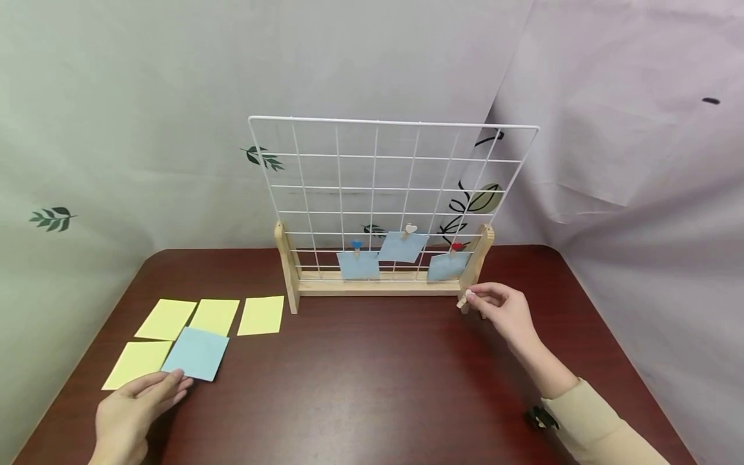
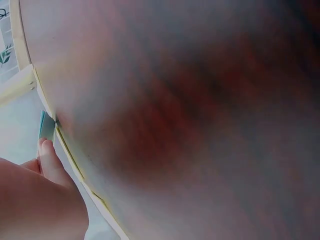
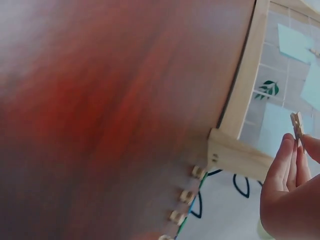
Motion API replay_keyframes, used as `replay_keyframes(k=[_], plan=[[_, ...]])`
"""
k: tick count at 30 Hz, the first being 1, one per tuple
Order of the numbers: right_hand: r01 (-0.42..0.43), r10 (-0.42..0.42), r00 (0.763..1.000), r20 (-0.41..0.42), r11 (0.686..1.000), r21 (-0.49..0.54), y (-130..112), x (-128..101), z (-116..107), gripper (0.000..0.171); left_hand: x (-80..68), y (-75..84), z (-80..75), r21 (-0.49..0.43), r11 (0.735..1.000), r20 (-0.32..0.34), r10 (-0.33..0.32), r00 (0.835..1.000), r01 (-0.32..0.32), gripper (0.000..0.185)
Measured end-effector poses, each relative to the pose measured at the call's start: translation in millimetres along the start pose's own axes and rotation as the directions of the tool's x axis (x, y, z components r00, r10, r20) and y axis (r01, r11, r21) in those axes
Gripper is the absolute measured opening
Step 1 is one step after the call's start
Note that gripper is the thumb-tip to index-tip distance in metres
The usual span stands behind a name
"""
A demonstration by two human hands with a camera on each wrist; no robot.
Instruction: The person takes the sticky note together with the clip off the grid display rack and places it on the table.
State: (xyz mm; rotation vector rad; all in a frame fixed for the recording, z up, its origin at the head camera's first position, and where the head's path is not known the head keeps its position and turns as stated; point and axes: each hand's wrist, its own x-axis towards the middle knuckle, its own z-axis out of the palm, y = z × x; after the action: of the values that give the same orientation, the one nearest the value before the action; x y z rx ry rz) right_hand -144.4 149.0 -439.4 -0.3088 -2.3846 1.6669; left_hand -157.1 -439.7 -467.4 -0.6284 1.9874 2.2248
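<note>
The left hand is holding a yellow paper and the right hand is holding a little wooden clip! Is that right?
Almost! The paper is the wrong colour: the head view shows the left hand holding a blue paper, not a yellow one. The right hand is indeed holding a little wooden clip.

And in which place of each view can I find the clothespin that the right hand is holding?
Head: the clothespin is right of centre, pinched by the right hand.
Left wrist: it is not in this picture.
Right wrist: near the right edge, about halfway down, pinched in that hand.
Shared landmark: the wooden stand, at upper left in the left wrist view.
</note>
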Motion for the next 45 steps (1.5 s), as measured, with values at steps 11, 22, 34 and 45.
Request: replay_keyframes(k=[11, 22, 34, 45], plan=[[-0.027, 0.032, 0.999, 0.040, 0.993, -0.119, 19.5, -3.7, -20.4, 0.030, 5.1, -4.9, -8.2, 0.134, 0.987, -0.034, -0.085, 0.996, 0.089, 0.035], [-0.090, 0.115, 0.983, 0.144, 0.982, -0.167, 31.4, -3.1, -33.1, 0.032, 9.0, -4.0, -16.0, 0.244, 0.965, -0.020, -0.092, 0.996, 0.095, 0.028], [-0.025, 0.095, 0.971, 0.220, 0.953, -0.301, 39.9, -4.8, -45.9, 0.024, 8.7, -2.0, -24.9, 0.302, 0.952, 0.031, -0.057, 0.998, 0.045, 0.031], [0.045, 0.052, 0.976, 0.212, 0.903, -0.427, 45.6, -2.8, -48.0, 0.017, 10.4, 4.5, -25.4, 0.437, 0.889, -0.026, -0.139, 0.990, 0.136, 0.015]])
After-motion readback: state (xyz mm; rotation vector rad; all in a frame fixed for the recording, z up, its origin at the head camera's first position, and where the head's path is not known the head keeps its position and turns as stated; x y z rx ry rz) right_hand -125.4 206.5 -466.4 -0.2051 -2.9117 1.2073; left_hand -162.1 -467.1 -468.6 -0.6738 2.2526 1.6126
